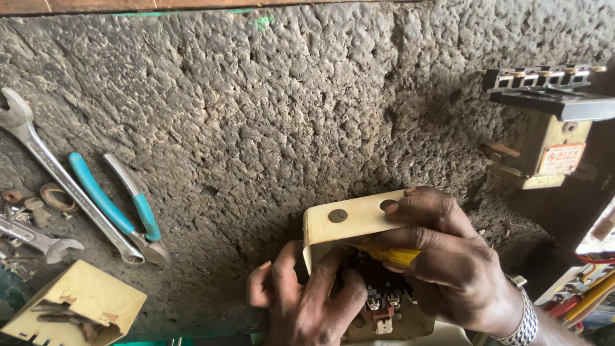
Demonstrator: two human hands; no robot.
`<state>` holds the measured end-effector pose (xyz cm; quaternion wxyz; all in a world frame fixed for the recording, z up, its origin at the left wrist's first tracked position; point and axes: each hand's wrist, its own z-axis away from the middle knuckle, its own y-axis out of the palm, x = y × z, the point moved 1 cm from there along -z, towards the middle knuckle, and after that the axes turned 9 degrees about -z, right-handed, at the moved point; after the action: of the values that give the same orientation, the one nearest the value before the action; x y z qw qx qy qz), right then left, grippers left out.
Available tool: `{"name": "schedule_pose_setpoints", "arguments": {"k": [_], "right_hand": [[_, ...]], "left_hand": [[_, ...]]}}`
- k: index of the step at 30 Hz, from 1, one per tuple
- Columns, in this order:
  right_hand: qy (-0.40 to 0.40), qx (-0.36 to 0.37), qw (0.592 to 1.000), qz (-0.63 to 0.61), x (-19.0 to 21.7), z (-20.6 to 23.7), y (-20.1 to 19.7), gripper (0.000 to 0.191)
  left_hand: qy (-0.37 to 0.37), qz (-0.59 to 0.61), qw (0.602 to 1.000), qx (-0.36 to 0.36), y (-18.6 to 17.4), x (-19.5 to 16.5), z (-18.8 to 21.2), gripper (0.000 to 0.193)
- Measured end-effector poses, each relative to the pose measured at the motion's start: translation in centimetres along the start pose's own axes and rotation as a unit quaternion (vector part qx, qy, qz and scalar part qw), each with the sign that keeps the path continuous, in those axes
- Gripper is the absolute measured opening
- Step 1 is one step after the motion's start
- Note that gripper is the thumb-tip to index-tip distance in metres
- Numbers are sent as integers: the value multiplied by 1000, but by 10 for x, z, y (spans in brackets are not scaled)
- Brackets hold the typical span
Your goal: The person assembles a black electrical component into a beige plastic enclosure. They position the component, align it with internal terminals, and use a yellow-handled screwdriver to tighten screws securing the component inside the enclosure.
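Observation:
A cream metal switch housing with two round holes lies at the lower middle of a rough, dirty worktop. My left hand grips the housing from below and from the left. Dark terminals and a reddish part show inside it. My right hand, with a metal watch band on the wrist, holds a yellow-handled tool that reaches into the housing. The tool's tip is hidden behind my fingers.
Two spanners and blue-handled pliers lie at the left. A cream box with slots sits at the lower left. A yellowish electrical unit with a black terminal strip stands at the right. Wires show at the lower right.

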<state>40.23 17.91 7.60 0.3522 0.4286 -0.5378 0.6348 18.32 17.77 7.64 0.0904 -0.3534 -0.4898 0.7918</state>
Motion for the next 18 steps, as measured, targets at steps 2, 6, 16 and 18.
{"name": "schedule_pose_setpoints", "arguments": {"k": [2,6,16,18], "right_hand": [[6,-6,1000,-18,1,0,-1,29],[-3,-32,995,-99,1,-1,-2,38],[-1,29,999,-25,0,0,-6,37],[7,35,999,-9,2,-1,-6,37]], "left_hand": [[-8,-2,1000,11,1,0,1,18],[-9,33,999,10,4,1,2,27],[5,28,1000,-9,5,3,5,29],[8,29,999,-17,5,4,4,30]]}}
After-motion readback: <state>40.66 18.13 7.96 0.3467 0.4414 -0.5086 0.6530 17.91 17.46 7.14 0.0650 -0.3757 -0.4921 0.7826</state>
